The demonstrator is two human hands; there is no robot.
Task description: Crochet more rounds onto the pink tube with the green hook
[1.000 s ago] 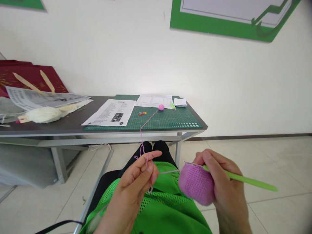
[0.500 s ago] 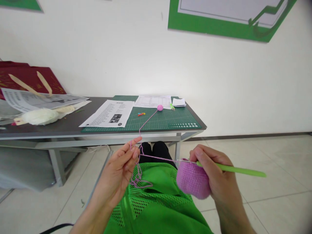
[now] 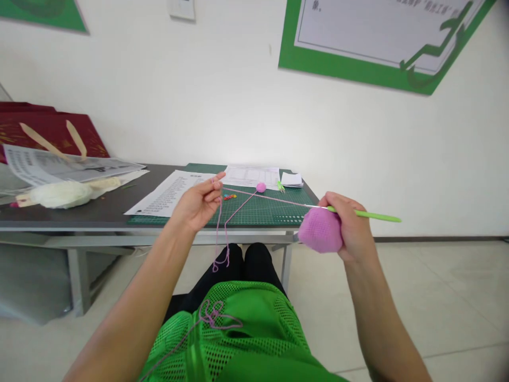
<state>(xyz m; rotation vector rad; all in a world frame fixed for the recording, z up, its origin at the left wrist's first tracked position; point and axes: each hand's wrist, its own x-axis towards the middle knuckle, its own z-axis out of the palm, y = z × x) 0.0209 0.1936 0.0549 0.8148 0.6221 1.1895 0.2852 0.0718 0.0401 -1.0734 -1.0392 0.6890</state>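
Note:
My right hand [image 3: 350, 225] is closed around a crochet hook [image 3: 377, 216] with a green handle and a pink-purple crocheted piece [image 3: 321, 230] that hangs below it. The hook's metal tip points left, at the top of the piece. My left hand [image 3: 201, 200] pinches the pink yarn [image 3: 264, 197], which stretches taut across to the hook. A slack loop drops from my left fingers over my knees, and more yarn lies tangled on the green vest in my lap. Another strand leads up to a small pink yarn ball [image 3: 261, 187] on the green cutting mat [image 3: 254, 215].
On the table are printed sheets [image 3: 159, 199], colourful stitch markers [image 3: 229, 197], small green scissors [image 3: 280, 186] and a white paper stack [image 3: 291, 180]. To the left lie a white yarn bundle [image 3: 61, 194] and dark red bags [image 3: 51, 127]. A white wall stands behind.
Both hands have risen and moved forward, from over my lap to in front of the table, carrying the hook and crocheted piece. The slack yarn has partly dropped onto my lap.

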